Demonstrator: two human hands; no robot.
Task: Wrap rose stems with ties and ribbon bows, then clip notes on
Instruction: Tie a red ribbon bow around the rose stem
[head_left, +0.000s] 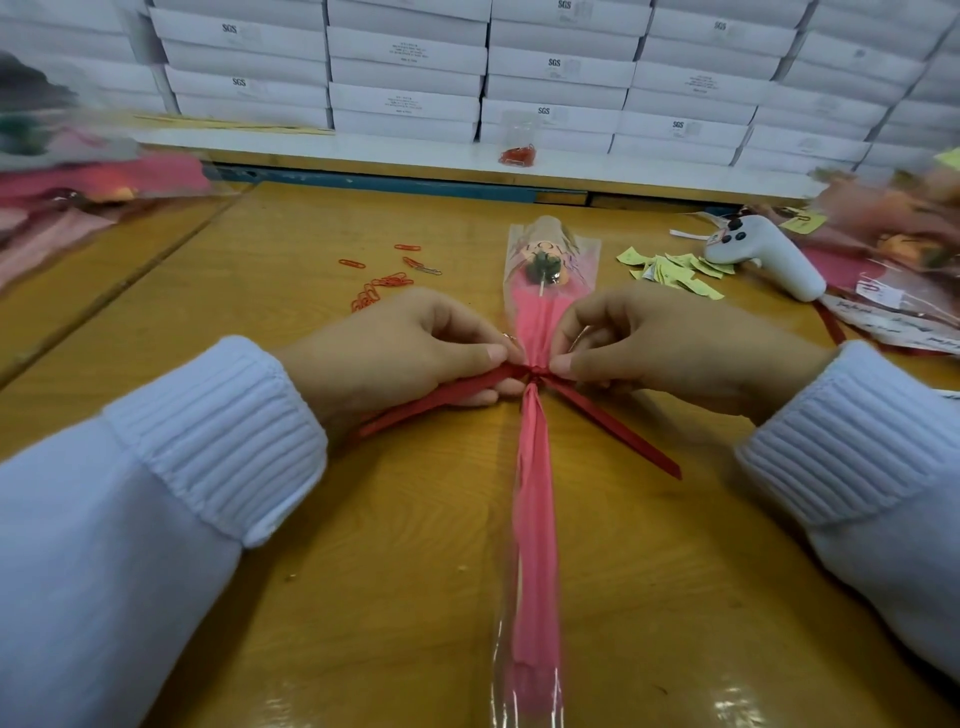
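Observation:
A wrapped rose (535, 499) in pink paper and clear film lies lengthwise on the wooden table (395, 571), its flower end pointing away from me. A dark red ribbon (618, 431) is knotted around the stem where the wrap narrows. My left hand (405, 353) pinches the ribbon just left of the knot, and that tail runs under the palm. My right hand (660, 348) pinches it just right of the knot, with the other tail lying loose toward the front right.
Red paper clips (384, 283) are scattered at back left. Yellow notes (670, 270) and a white controller (769, 254) lie at back right. Piles of wrapped roses sit at the far left (78, 192) and far right (893, 249). White boxes (519, 73) are stacked behind.

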